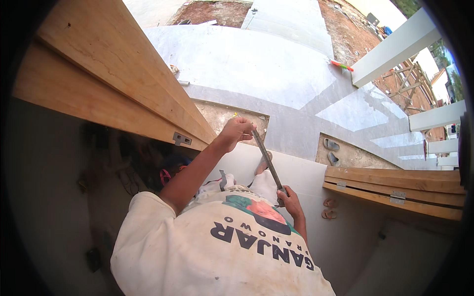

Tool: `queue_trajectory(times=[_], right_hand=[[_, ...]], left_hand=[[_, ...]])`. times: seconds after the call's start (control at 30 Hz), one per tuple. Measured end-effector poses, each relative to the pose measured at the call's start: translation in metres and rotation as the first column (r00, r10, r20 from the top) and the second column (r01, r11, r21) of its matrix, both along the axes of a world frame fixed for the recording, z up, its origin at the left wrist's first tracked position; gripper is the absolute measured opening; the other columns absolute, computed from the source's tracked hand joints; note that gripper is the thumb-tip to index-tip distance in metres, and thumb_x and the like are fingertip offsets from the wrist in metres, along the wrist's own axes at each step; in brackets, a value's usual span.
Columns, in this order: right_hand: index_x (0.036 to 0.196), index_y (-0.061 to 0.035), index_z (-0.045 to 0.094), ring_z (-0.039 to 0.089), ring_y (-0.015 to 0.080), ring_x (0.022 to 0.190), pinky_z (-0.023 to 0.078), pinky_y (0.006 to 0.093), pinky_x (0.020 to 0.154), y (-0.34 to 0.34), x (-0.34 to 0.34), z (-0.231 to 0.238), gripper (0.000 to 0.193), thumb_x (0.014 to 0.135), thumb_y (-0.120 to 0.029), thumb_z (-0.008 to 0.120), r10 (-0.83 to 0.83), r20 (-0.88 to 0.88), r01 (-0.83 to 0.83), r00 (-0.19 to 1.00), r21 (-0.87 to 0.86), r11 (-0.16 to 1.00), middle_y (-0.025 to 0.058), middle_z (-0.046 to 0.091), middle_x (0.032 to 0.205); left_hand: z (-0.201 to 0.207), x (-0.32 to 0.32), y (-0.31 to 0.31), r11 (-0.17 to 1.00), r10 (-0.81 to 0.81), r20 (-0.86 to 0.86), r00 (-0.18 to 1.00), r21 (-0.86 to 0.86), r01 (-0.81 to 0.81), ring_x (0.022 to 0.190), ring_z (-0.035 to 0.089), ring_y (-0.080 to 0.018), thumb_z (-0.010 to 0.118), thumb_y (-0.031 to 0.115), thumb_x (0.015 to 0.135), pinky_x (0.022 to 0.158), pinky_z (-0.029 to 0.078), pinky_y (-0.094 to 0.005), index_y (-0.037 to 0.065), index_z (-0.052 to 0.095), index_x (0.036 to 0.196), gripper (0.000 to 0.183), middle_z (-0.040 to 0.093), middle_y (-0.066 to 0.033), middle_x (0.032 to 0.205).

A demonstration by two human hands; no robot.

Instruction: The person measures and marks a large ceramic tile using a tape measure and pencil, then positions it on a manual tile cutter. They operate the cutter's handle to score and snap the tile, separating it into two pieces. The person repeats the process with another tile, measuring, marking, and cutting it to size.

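Observation:
In front of my chest, a long narrow grey metal strip (268,160) slants between my two hands. My left hand (238,133), reaching forward, pinches its far end with closed fingers. The near end, with a darker piece on it, is gripped in my right hand (291,201) close to my shirt; the fingers there are partly hidden. To the left of my left arm stands a wooden door frame (123,84) with a metal lock plate (182,139) set into its edge.
On the right is another wooden frame piece (395,185) with metal hinges (397,197). Grey slippers (332,150) lie on a bare floor patch, brown sandals (329,209) nearer me. White posts (395,47) stand along the tiled porch (247,64). A red and green object (341,65) lies by one post.

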State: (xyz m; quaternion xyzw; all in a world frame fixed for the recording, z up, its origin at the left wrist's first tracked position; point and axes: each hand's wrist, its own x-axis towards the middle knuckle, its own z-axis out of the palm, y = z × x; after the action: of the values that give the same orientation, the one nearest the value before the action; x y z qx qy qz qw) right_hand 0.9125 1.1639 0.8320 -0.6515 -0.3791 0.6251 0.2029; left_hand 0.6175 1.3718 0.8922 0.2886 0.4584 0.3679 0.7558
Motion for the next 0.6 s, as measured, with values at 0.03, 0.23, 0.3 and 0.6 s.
queue_trajectory(times=[0.03,0.23,0.3,0.6], right_hand=[[0.105,-0.0025,0.061,0.053,0.0094,0.069,0.044,0.0268,0.063,0.023,0.016,-0.009,0.033,0.092,-0.033,0.065,0.019,0.002,-0.019,1.0,-0.01,1.0,0.001,0.059,0.079],[0.088,-0.0025,0.062,0.053,0.0088,0.066,0.042,0.0265,0.06,0.188,0.092,-0.04,0.03,0.094,-0.032,0.063,0.194,0.068,-0.19,0.979,-0.051,0.98,0.0002,0.059,0.074],[0.085,-0.0026,0.063,0.052,0.0085,0.064,0.042,0.0267,0.059,0.251,0.098,-0.03,0.031,0.094,-0.033,0.063,0.225,0.078,-0.22,0.971,-0.07,0.973,-0.0004,0.058,0.072],[0.084,-0.0002,0.067,0.05,0.0086,0.06,0.04,0.0271,0.054,0.52,0.067,-0.057,0.035,0.094,-0.034,0.063,0.542,0.178,-0.549,0.821,-0.017,0.836,-0.0007,0.057,0.069]], left_hand=[[-0.002,0.004,0.026,0.998,0.058,0.003,0.998,-0.006,-0.058,0.075,0.058,-0.0096,0.072,0.016,0.086,0.074,0.051,-0.0277,0.013,0.057,0.086,0.015,0.058,0.002,0.08],[-0.017,0.0,0.149,0.924,0.383,0.04,0.923,-0.034,-0.382,0.076,0.058,-0.0106,0.069,0.013,0.087,0.074,0.051,-0.0281,0.011,0.061,0.09,0.008,0.061,0.0015,0.085],[-0.021,-0.006,0.176,0.891,0.453,0.041,0.89,-0.031,-0.452,0.077,0.058,-0.011,0.068,0.013,0.087,0.075,0.051,-0.0285,0.01,0.062,0.09,0.007,0.062,0.0014,0.085],[-0.052,-0.079,0.294,0.546,0.837,0.093,0.539,-0.074,-0.834,0.072,0.057,-0.0119,0.072,0.011,0.082,0.072,0.051,-0.0284,0.008,0.064,0.089,0.011,0.063,-0.0006,0.083]])
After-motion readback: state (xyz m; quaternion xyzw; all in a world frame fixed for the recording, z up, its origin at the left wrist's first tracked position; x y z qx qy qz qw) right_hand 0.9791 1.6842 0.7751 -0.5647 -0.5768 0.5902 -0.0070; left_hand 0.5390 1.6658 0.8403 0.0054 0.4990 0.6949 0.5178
